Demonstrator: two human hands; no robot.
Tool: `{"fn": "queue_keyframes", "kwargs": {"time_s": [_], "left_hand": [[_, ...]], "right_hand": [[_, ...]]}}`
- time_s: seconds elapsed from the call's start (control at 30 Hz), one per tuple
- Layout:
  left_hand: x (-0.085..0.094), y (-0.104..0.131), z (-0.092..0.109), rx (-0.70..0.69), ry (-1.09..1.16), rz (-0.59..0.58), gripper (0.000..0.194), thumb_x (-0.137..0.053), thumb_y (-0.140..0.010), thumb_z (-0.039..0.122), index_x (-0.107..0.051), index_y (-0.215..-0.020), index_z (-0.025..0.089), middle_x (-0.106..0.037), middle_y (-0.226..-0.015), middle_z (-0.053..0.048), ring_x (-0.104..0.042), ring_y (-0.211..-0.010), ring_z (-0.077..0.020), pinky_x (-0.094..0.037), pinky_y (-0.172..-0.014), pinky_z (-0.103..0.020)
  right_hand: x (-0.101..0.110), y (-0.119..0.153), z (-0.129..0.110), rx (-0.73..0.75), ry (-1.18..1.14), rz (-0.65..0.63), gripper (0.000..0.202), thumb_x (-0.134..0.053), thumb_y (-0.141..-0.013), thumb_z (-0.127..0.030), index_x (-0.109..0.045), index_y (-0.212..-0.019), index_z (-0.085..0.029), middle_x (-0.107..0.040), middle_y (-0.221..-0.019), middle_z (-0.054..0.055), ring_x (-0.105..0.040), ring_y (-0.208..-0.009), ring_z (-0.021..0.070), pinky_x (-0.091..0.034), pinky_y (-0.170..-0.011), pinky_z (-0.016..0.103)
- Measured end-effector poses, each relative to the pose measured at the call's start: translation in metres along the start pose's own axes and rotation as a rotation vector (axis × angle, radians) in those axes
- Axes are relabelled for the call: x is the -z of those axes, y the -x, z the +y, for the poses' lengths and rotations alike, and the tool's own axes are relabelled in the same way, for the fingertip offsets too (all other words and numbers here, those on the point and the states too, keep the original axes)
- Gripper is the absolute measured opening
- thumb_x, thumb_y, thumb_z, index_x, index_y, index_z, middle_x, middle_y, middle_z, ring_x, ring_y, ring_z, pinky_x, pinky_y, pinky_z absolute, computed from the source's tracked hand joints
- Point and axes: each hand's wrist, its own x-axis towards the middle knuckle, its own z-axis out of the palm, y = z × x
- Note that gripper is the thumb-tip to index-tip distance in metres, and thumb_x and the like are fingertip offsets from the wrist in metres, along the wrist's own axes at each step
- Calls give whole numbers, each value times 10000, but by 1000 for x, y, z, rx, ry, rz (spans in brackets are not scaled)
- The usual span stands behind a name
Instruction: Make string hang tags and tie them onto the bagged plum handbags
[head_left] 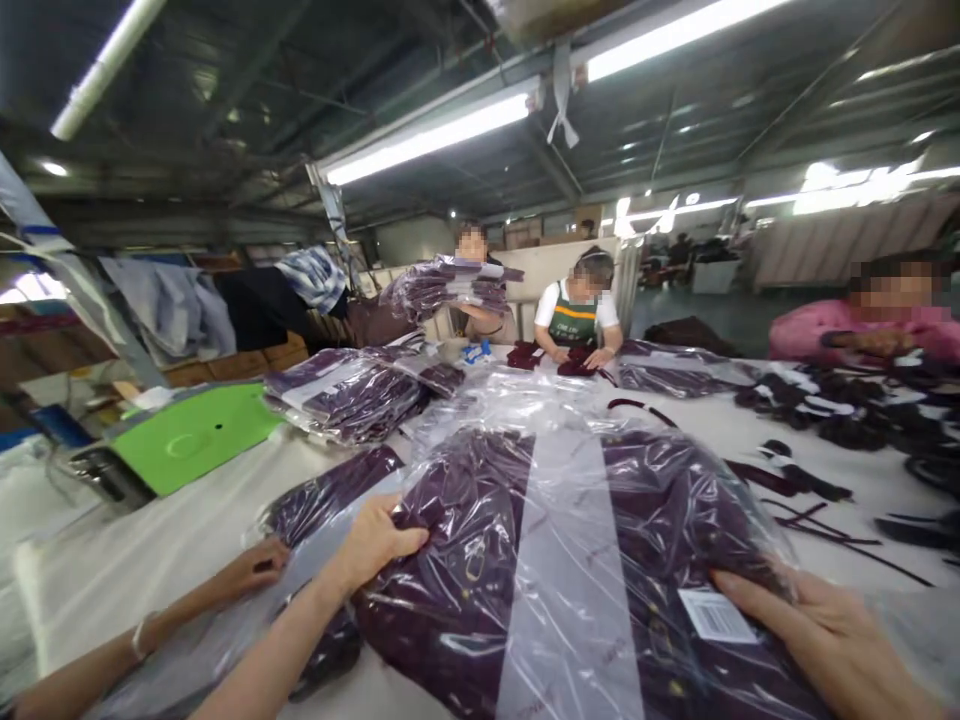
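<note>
A folded dark maroon garment in a clear plastic bag [465,560] fills the front of the view, with a pale strip [566,560] down its middle and a white barcode label [716,615] at its right. My left hand [379,540] grips the bag's left edge, thumb on top. At the right edge, my right hand [832,620] clasps it, thumb above and fingers hidden beneath. Another bagged garment [330,495] lies just left of it. A co-worker's hand [259,568], with a bracelet on the wrist, touches that second bag.
Stacked bagged garments [352,390] stand at the back left, near a green board [195,430] and a dark cylindrical container [112,475]. Dark bundles [840,410] and straps [817,525] lie on the white table [217,540] to the right. Several people work around it, one carrying bagged garments [450,285].
</note>
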Motion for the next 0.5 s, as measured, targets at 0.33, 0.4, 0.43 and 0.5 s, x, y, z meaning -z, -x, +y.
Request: {"fn": "queue_keyframes", "kwargs": {"time_s": [0.33,0.4,0.43,0.5], "left_hand": [[6,-72,9,-100,134,30,211,-677,-543,315,-588,-609,135,-549,-500,22,-500,-468,-128,-380,-467,-230],[7,-102,23,-122,119,82,256,-712,-507,331,-597,-622,134,-553,-502,24,-502,-465,-130,-383,-457,-232],[5,-118,32,-154,105,116,268,-726,-488,334,-601,-619,136,-551,-501,27,-498,-464,-127,-380,-451,-231],[-5,-154,50,-236,61,219,269,-743,-478,341,-604,-613,153,-543,-509,40,-477,-473,-111,-367,-449,-218]], "right_hand": [[5,-28,-28,3,-124,118,275,-643,-663,-449,-672,-655,-176,-665,-618,10,-593,-569,199,-466,-502,263],[13,-44,-42,-7,-113,230,242,-681,-638,-419,-665,-656,-178,-640,-587,-2,-562,-519,176,-435,-455,257],[20,-53,-48,17,-104,304,212,-696,-632,-386,-657,-653,-179,-627,-586,-10,-546,-509,160,-421,-449,249],[37,-75,-54,106,-104,459,171,-714,-622,-335,-643,-673,-188,-602,-596,-29,-524,-507,133,-408,-459,236]]}}
